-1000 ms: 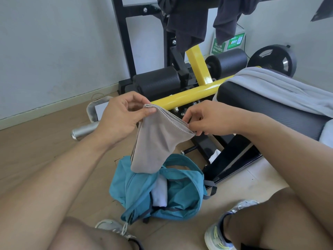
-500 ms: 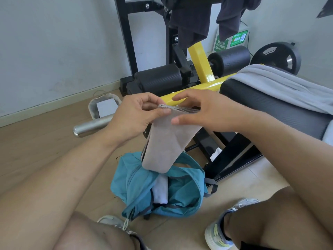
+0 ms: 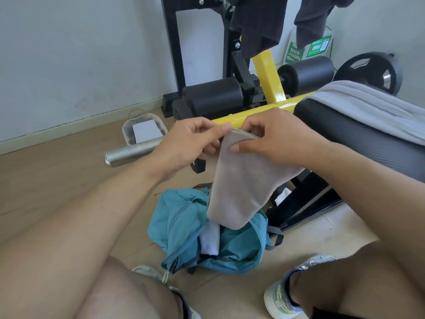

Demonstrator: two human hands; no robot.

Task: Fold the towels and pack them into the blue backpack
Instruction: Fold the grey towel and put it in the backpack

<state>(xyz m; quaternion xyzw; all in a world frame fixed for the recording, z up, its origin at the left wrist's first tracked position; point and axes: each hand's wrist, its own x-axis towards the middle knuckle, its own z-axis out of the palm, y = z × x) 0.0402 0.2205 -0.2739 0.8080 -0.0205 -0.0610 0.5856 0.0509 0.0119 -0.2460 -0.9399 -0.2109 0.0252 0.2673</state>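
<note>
A folded beige towel (image 3: 241,192) hangs in the air above the blue backpack (image 3: 236,245), which lies open on the floor between my feet. My left hand (image 3: 190,143) pinches the towel's top edge at its left end. My right hand (image 3: 269,139) grips the same top edge at its right end, thumb on the near side. A white folded towel (image 3: 209,240) shows inside the backpack's opening. A light grey towel (image 3: 368,107) lies draped over the black bench pad at the right.
A yellow and black weight bench frame (image 3: 269,74) stands behind my hands, with a steel bar end (image 3: 128,153) sticking out to the left. A small grey tray (image 3: 145,127) sits on the wooden floor. Dark clothes (image 3: 257,21) hang above. A weight plate (image 3: 370,70) leans at the far right.
My hands have come closer together along the towel's top edge, narrowing the fold. The right hand has gone from lying flat over the edge to gripping it.
</note>
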